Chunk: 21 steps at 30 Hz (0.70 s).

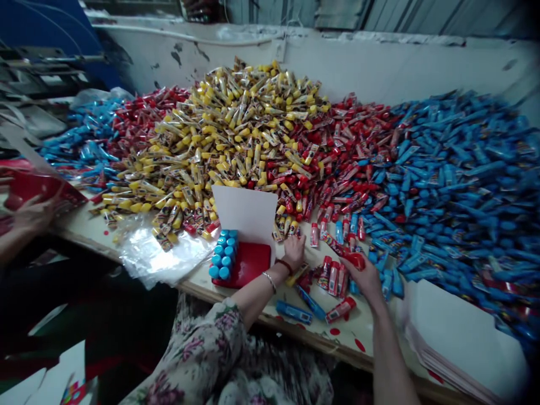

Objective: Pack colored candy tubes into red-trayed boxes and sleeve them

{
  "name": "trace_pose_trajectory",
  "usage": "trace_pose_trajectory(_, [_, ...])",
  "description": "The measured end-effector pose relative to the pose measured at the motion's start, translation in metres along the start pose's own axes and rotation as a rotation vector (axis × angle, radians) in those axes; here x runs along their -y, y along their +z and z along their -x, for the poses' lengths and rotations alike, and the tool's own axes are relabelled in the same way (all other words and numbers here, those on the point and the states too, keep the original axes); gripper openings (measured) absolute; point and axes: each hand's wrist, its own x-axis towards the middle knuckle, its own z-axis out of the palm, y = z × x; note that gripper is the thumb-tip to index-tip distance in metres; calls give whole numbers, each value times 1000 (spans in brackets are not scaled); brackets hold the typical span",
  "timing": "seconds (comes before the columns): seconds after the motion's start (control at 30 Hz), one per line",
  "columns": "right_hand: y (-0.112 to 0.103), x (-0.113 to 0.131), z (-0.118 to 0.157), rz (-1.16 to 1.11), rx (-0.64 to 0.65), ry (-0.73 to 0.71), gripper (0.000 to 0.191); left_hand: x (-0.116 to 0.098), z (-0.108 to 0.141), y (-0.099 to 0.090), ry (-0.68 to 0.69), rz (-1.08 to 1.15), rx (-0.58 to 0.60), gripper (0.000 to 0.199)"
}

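My left hand (294, 251) is at the near edge of the heap, fingers curled against small yellow-capped tubes (292, 227); whether it grips them is hard to make out. A red-capped wrapped candy tube (353, 260) is between the fingers of my right hand (366, 277). Left of my left hand stands an open box with a red inside (257, 260) and a raised white lid (245, 214). Several blue-capped tubes (223, 254) stand upright in its left part. Between my hands lie red tubes (333, 277), and closer to me a blue tube (294, 312).
Behind are large heaps of yellow tubes (236, 118), red tubes (350, 140) and blue tubes (459, 169) against the wall. White card sheets (459, 332) are stacked at right. Clear plastic (164, 253) lies left of the box. Another person's hand (34, 216) holds red packaging (37, 185).
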Motion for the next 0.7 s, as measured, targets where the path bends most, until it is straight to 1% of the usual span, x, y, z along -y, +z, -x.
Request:
trace_pose_trajectory(0.07, [-4, 7, 6, -94, -53, 33, 52, -1, 15, -13, 21, 27, -7, 36])
trace_pose_trajectory(0.13, [-9, 15, 13, -203, -58, 48, 50, 8, 42, -32, 39, 52, -2, 32])
trace_pose_trajectory(0.17, [-12, 19, 17, -249, -48, 42, 49, 17, 58, -43, 49, 66, 2, 30])
trace_pose_trajectory(0.23, [-14, 31, 24, -290, -3, 3, 46, 43, 94, -72, 65, 117, 4, 26])
trace_pose_trajectory(0.27, [-12, 38, 28, -290, 39, -30, 44, 58, 110, -89, 38, 133, -20, 24])
trace_pose_trajectory(0.33, [-2, 58, 34, -273, 172, -119, 40, 90, 136, -122, -93, 104, -57, 29])
trace_pose_trajectory(0.37, [7, 69, 37, -257, 248, -175, 38, 105, 143, -137, -154, 54, -55, 30])
trace_pose_trajectory(0.43, [31, 94, 38, -201, 377, -312, 31, 126, 147, -158, -215, -55, -40, 32])
trace_pose_trajectory(0.47, [45, 107, 38, -153, 423, -383, 28, 133, 144, -164, -221, -107, -27, 32])
trace_pose_trajectory(0.53, [73, 132, 34, -10, 488, -488, 24, 138, 129, -165, -209, -196, -6, 32])
trace_pose_trajectory(0.57, [87, 144, 31, 86, 511, -521, 26, 139, 120, -160, -208, -235, 3, 31])
trace_pose_trajectory(0.63, [109, 165, 26, 288, 566, -581, 35, 138, 103, -146, -221, -292, 17, 30])
trace_pose_trajectory(0.7, [123, 181, 24, 462, 633, -640, 41, 138, 91, -129, -224, -317, 41, 30])
